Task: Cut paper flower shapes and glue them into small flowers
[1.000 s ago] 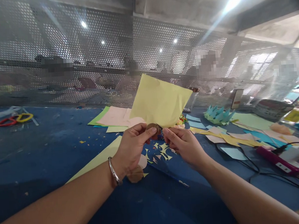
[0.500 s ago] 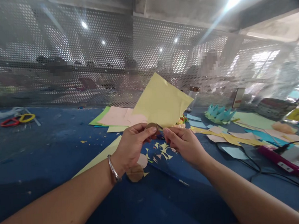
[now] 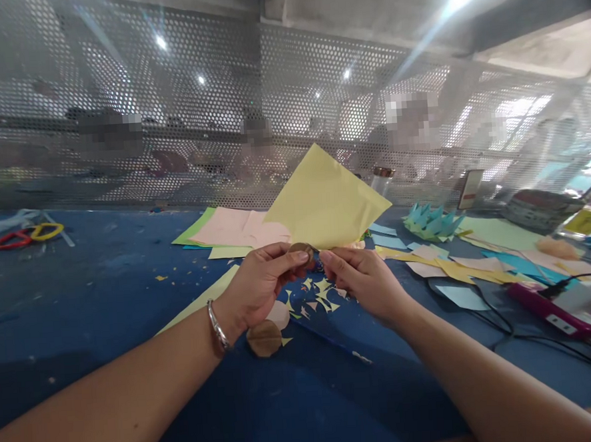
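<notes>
Because bounded at the far side by a tall perforated screen [image 3: 310,60], rather limited room for moving forward over the blue table [image 3: 104,293]; more room toward the left and the near side. Next in size, a yellow sheet [image 3: 329,195], raised above the table, one corner pointing upward, lower part at the left hand [image 3: 259,283] and the right hand [image 3: 366,277]. Seems very light, thin and a little stiff, not slippery, but easy to crease or tear. Better to hold near the lower edge, pressing softly, leaving the wide upper part untouched. At the left, thumb and fingers pinching a brown round piece [image 3: 300,249] against the bottom of the sheet. At the right, fingers curled close to the same bottom part, but impossible to say whether gripping paper or something hidden. Farther right, a tighter place, with a purple power strip [image 3: 533,300], then a folded paper crown [image 3: 431,226]. Near the left wrist, a brown disc [image 3: 264,338]. Smallest, paper scraps [image 3: 323,287] between the arms, probably easy to scatter.
</notes>
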{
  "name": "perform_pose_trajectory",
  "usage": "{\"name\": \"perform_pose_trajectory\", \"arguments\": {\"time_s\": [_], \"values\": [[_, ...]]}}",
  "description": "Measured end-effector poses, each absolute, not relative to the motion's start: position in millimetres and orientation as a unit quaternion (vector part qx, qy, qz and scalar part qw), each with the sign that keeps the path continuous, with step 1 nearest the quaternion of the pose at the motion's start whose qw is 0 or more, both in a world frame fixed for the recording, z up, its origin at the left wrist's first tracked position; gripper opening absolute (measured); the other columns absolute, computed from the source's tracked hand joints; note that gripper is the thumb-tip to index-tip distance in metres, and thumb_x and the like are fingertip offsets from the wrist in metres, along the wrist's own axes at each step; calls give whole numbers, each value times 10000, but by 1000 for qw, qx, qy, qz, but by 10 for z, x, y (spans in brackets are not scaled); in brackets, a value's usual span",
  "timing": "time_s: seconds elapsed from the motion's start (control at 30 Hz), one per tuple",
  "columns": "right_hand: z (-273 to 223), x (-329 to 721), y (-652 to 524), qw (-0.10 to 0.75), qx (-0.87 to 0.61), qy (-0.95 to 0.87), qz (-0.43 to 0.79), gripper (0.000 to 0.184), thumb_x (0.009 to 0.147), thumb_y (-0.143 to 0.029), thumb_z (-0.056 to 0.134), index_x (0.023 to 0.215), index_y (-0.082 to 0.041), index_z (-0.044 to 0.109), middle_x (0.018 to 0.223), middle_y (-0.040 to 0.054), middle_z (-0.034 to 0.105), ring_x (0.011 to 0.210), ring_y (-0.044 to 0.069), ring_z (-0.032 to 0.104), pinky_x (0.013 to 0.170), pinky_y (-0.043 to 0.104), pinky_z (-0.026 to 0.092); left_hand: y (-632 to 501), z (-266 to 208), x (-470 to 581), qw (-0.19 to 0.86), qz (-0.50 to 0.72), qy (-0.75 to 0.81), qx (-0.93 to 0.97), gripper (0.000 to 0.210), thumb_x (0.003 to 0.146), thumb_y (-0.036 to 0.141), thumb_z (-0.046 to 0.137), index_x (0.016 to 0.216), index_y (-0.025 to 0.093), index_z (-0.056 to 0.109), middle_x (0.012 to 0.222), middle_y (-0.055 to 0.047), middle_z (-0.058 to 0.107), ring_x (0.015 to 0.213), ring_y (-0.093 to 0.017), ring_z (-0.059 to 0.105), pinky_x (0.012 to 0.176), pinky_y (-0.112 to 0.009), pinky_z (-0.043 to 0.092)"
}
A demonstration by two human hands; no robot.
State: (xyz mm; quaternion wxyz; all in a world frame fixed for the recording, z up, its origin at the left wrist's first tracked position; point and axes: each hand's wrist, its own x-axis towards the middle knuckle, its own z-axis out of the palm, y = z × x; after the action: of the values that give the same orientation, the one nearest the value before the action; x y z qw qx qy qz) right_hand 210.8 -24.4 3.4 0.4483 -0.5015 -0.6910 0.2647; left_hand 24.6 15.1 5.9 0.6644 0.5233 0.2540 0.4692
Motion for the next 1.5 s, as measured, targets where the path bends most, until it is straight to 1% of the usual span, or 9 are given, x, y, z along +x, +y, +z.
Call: {"name": "perform_pose_trajectory", "arguments": {"time_s": [0.17,0.3,0.5,0.73,1.0,1.1,1.27,1.43,1.5], "values": [[44,2122,-240,442,-502,-698,257,527,966,-618,495,640,-206,524,474,-67,334,447,92,281,454,259,234,143,59,245,667,464,261,522,89,730,253,837,776,200,782,778,-12,723,749,-137,636,742,-269,459],[52,2118,-251,441,-501,-701,253,534,960,-634,496,645,-204,529,475,-65,355,454,93,301,465,254,249,154,53,245,665,465,259,524,92,734,266,836,781,206,785,800,-18,730,760,-142,636,752,-276,463],[61,2101,-265,443,-509,-700,234,542,954,-637,498,629,-204,521,481,-57,381,471,100,326,480,261,251,170,30,246,657,479,259,521,82,722,269,847,752,224,786,787,-14,728,755,-145,628,716,-264,451],[46,2097,-254,458,-490,-692,267,506,939,-626,524,650,-210,523,511,-59,376,481,103,317,465,254,237,154,59,249,641,481,268,534,65,737,260,820,727,212,777,731,-3,683,646,-108,526,641,-250,386],[35,2089,-244,468,-489,-680,282,521,903,-654,545,635,-208,515,536,-51,378,497,105,311,465,263,228,138,73,253,608,490,279,559,85,740,285,802,706,219,761,717,2,664,630,-120,496,619,-261,351],[40,2086,-249,465,-494,-681,274,516,907,-647,547,636,-209,527,520,-49,387,492,108,325,461,261,243,131,77,257,605,491,275,563,81,750,279,794,705,219,761,714,6,652,626,-115,480,614,-259,339],[28,2081,-252,487,-472,-682,273,501,893,-659,561,662,-215,539,588,-25,453,521,116,354,461,257,282,132,62,257,587,495,278,577,90,772,291,777,721,217,770,715,-8,654,635,-127,496,614,-269,341],[-41,2100,-222,483,-487,-675,271,483,889,-667,558,721,-215,576,659,7,526,553,128,398,479,254,335,159,13,251,589,502,276,570,108,757,289,785,688,211,756,689,-2,647,608,-122,478,610,-277,332],[-50,2108,-218,481,-488,-675,273,471,891,-660,557,733,-217,584,665,10,534,553,131,403,478,255,337,163,5,255,592,501,276,568,96,758,288,781,699,214,764,692,-3,650,612,-125,478,615,-281,332]]}}
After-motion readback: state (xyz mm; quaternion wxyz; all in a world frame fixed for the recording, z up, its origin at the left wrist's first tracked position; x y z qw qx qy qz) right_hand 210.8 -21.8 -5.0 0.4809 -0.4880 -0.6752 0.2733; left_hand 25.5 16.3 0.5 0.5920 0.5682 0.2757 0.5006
